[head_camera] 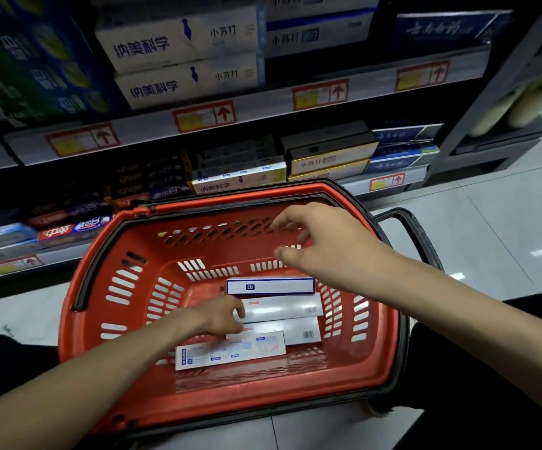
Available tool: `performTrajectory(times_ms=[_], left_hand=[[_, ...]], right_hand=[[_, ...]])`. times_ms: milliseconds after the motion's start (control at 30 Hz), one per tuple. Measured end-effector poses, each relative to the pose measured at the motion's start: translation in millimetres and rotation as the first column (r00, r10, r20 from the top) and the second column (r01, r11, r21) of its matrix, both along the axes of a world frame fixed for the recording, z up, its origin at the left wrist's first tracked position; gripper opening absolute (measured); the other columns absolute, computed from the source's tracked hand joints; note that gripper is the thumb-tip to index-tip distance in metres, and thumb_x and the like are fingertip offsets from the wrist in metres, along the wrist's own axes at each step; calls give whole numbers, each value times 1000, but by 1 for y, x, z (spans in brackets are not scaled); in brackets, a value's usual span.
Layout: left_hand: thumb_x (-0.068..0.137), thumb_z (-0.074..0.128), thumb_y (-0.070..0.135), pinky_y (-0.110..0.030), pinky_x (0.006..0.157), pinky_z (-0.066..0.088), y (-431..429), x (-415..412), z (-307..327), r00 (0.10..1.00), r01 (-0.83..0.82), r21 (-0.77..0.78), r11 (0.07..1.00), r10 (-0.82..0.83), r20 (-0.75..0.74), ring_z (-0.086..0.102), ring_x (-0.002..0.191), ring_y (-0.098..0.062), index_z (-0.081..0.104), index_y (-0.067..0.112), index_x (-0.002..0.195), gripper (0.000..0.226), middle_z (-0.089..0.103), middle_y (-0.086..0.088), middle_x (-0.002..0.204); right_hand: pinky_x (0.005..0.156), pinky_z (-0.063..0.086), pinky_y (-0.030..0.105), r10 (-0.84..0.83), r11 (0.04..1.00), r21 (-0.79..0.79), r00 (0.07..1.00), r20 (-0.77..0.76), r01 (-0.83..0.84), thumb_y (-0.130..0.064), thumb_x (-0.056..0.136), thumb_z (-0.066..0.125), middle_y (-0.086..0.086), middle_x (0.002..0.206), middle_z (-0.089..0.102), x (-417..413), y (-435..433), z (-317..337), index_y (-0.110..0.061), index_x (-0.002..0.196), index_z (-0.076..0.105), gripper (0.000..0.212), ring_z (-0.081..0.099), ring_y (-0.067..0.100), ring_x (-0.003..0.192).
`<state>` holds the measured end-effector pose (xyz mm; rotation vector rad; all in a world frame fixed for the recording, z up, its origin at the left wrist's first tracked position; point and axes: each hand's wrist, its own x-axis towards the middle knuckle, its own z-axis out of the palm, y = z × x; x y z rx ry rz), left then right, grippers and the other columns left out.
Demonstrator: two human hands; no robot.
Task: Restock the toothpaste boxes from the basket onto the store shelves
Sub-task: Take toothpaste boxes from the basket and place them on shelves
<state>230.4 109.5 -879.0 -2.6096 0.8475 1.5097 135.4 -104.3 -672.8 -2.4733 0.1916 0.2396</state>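
Toothpaste boxes (230, 350): four are lying flat on the bottom of the red basket (68, 319), in a row front to back, with the nearest overlapping the next. Left hand (220, 315) is reaching down inside, fingertips at the left ends of the two middle boxes; can't tell if it's gripping or just touching. Right hand (321, 241) is hovering over the basket's far side, fingers apart, loosely bent, holding nothing. Shelves (263, 105) behind are carrying stacked boxes
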Motion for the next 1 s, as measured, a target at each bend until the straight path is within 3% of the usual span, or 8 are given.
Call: performTrajectory(times_ms=[100,233,400,567,667,833,1000], left_hand=[[94,63,37,-33,93,49,-2,-9,-10,980,197,102,975,-199,17,61,120,-26,57,25,140,48,64,-4,136],[92,63,39,-40,93,55,2,-25,-24,925,369,225,902,-381,8,65,115,-31,57,20,133,46,66,-9,131],[89,66,47,-41,103,52,8,-20,-29,963,269,240,933,-255,-89,62,120,-28,49,23,143,61,61,-5,140],[82,67,74,-42,117,37,25,-12,-37,979,35,260,965,20,-204,48,139,-25,35,30,156,92,47,3,157],[82,62,79,-42,118,35,31,-14,-37,979,48,246,968,3,-204,45,142,-24,34,37,157,90,45,4,159],[74,62,87,-38,107,45,28,-8,-32,987,121,277,953,-87,-131,55,131,-24,46,31,150,95,55,1,149],[75,72,77,-38,104,45,26,0,-11,970,238,175,955,-241,-1,58,128,-26,48,33,147,88,63,1,142]], right_hand=[[87,39,21,4,1000,-3,1000,-17,-4,-37,96,70,-11,131,60,-1,0,-1,-31,136,62,42,51,2,105],[87,41,23,-2,1000,-5,1000,-30,1,-40,96,69,-9,131,58,1,0,-4,-33,137,60,42,57,6,111],[95,48,29,-23,1000,-11,1000,-8,22,-40,96,68,-8,135,56,7,3,-8,-33,141,56,47,58,12,115],[95,47,29,-28,1000,-8,1000,-13,28,-42,96,67,-9,135,56,12,8,-11,-34,142,55,49,58,12,116],[89,40,24,-16,1000,-14,1000,-18,15,-41,97,66,-8,136,55,15,11,-12,-33,143,54,49,57,10,115],[90,44,26,-6,1000,-22,1000,-10,6,-41,97,66,-6,136,56,19,14,-10,-33,142,55,48,58,12,114],[87,38,23,-4,1000,-20,1000,-12,3,-40,98,65,-7,134,54,21,14,-6,-32,143,54,47,56,9,109]])
